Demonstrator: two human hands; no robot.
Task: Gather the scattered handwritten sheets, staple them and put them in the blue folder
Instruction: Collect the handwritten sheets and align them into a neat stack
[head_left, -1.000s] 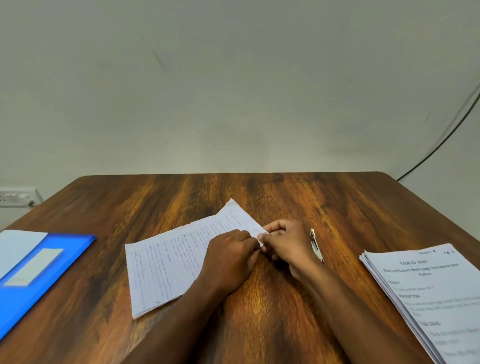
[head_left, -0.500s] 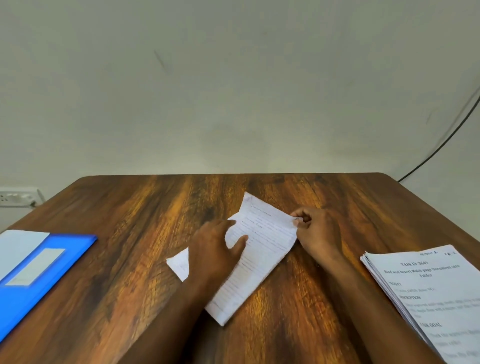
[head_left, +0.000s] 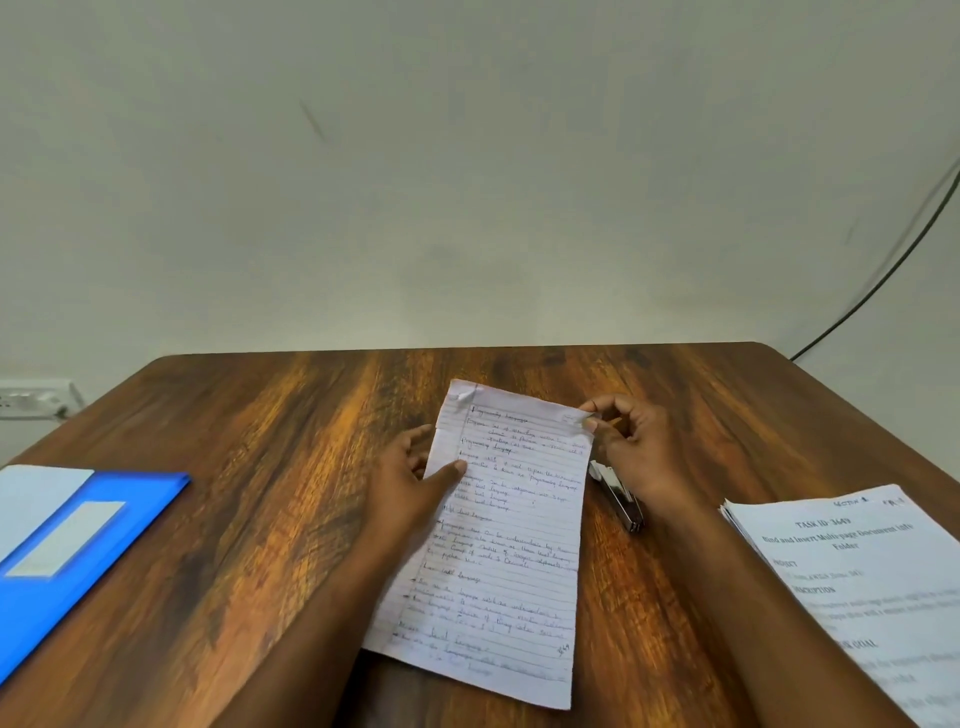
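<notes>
Fingers (head_left: 597, 422) of right hand (head_left: 636, 452) pinch handwritten sheets (head_left: 506, 540) | left hand (head_left: 415, 483) holds edge

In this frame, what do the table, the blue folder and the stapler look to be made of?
The table: wood or wood-look laminate, streaky brown grain with a soft sheen; which one is unclear. The blue folder: likely plastic, smooth uniform colour, pale label on its cover. The stapler: apparently metal, bright silvery reflections on its body; partly hidden by the right hand.
</notes>
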